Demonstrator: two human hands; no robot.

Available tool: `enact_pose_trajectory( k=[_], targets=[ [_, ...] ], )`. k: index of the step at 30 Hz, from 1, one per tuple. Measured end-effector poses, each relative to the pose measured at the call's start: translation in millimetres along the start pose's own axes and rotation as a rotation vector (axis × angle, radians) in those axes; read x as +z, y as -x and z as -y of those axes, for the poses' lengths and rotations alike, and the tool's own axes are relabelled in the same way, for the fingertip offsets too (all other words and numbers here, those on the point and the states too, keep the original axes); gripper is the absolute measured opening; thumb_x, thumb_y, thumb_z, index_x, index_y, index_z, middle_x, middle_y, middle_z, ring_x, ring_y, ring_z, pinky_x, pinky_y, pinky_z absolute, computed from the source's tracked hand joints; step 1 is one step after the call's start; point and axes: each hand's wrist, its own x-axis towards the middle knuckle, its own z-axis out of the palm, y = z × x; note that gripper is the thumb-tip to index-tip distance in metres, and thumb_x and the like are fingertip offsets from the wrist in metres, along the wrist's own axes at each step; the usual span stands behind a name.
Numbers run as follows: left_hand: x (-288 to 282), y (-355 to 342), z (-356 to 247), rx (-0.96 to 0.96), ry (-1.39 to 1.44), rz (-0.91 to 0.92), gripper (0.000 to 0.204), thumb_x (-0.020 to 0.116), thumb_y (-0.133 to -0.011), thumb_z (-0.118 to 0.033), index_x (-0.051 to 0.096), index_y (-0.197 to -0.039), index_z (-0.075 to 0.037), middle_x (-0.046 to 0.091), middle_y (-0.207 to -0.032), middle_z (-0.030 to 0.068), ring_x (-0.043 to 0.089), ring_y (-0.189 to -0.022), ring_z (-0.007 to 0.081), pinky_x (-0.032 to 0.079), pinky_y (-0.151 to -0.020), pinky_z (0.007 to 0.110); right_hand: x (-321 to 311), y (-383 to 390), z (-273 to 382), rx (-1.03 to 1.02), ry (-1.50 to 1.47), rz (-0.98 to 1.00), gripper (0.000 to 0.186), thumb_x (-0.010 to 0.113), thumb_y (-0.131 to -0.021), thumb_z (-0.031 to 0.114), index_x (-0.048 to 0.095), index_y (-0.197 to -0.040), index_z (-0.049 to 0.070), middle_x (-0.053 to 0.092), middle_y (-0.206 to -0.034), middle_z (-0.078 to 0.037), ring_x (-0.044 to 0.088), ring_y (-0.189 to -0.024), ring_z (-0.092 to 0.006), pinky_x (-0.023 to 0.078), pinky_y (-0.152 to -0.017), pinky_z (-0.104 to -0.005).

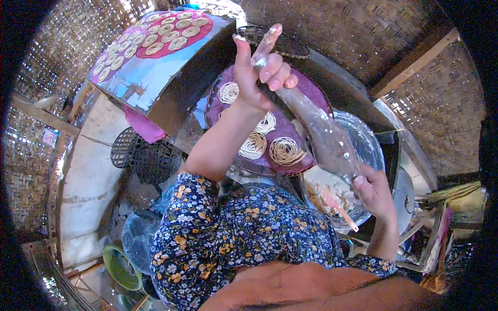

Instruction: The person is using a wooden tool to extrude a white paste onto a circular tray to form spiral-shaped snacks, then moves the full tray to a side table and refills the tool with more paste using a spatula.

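A long grey-brown tool (324, 129), broad in the middle and narrower at both ends, is spotted with white dough. I cannot make out its exact kind. My left hand (264, 75) curls its fingers round the upper end, thumb raised and one dough-smeared finger pointing up. At the lower end, my right hand (374, 193) is closed round it. Under the tool lies a round tray with purple cloth (238, 85), bearing several coils of thin pale strands (285, 151). A large basin (371, 140) stands beside it, with dough (316, 189) and a pink-handled spatula (340, 208) inside.
Many similar coils (168, 36) lie on red and purple cloths atop a raised blue-white surface (150, 83) at far left. Black mesh baskets (150, 155) sit below it. A green basin (122, 267) is at lower left. Woven bamboo walls (332, 31) surround the workplace.
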Motion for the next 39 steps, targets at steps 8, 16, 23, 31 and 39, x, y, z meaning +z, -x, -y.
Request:
enact_pose_trajectory(
  k=[8, 16, 23, 31, 39],
  targets=[
    [8.5, -7.8, -30.7, -0.020, 0.000, -0.002, 0.064, 0.025, -0.082, -0.059, 0.043, -0.120, -0.011, 0.038, -0.045, -0.0031, 0.040, -0.043, 0.0124, 0.039, -0.059, 0.033, 8.1, -22.2, 10.8, -0.128, 0.078, -0.066, 0.045, 0.055, -0.078, 0.031, 0.051, -0.111, 0.001, 0.058, -0.097, -0.020, 0.057, -0.092, -0.0282, 0.043, -0.079, -0.0330],
    [6.2, 13.0, -2.4, -0.103, 0.007, -0.121, 0.063, 0.034, -0.083, -0.054, 0.040, -0.122, -0.006, 0.038, -0.050, -0.0031, 0.040, -0.045, 0.0081, 0.037, -0.060, 0.027, 13.7, -5.4, -22.6, -0.050, -0.082, 0.045, 0.049, 0.051, -0.079, 0.038, 0.051, -0.109, 0.000, 0.059, -0.097, -0.019, 0.057, -0.091, -0.0279, 0.043, -0.079, -0.0340],
    [-52.8, 74.1, 49.9, -0.832, -0.538, -0.738, 0.047, 0.044, -0.084, -0.040, 0.047, -0.116, -0.005, 0.054, -0.107, 0.0083, 0.053, -0.087, 0.0186, 0.041, -0.082, 0.032, 27.5, -4.4, -40.0, -0.079, -0.233, 0.022, 0.045, 0.052, -0.077, 0.038, 0.053, -0.101, 0.001, 0.060, -0.083, -0.013, 0.057, -0.077, -0.0209, 0.043, -0.070, -0.0318],
    [-40.0, 99.5, 60.8, -1.097, -0.884, -0.553, 0.042, 0.037, -0.088, -0.025, 0.037, -0.121, 0.000, 0.042, -0.122, 0.0105, 0.039, -0.113, 0.0208, 0.029, -0.095, 0.030, 26.0, -5.5, -44.8, -0.032, -0.244, 0.025, 0.044, 0.053, -0.077, 0.038, 0.053, -0.101, 0.001, 0.060, -0.083, -0.014, 0.058, -0.078, -0.0211, 0.043, -0.071, -0.0323],
    [-60.4, 106.8, 50.5, -0.914, -1.716, 0.060, 0.047, 0.036, -0.084, -0.035, 0.044, -0.115, 0.000, 0.047, -0.114, 0.0170, 0.043, -0.101, 0.0328, 0.032, -0.087, 0.039, 21.5, -3.5, -61.4, 0.128, -0.339, -0.108, 0.047, 0.052, -0.078, 0.042, 0.053, -0.103, 0.002, 0.058, -0.074, -0.010, 0.055, -0.070, -0.0167, 0.043, -0.063, -0.0320]
  ],
)
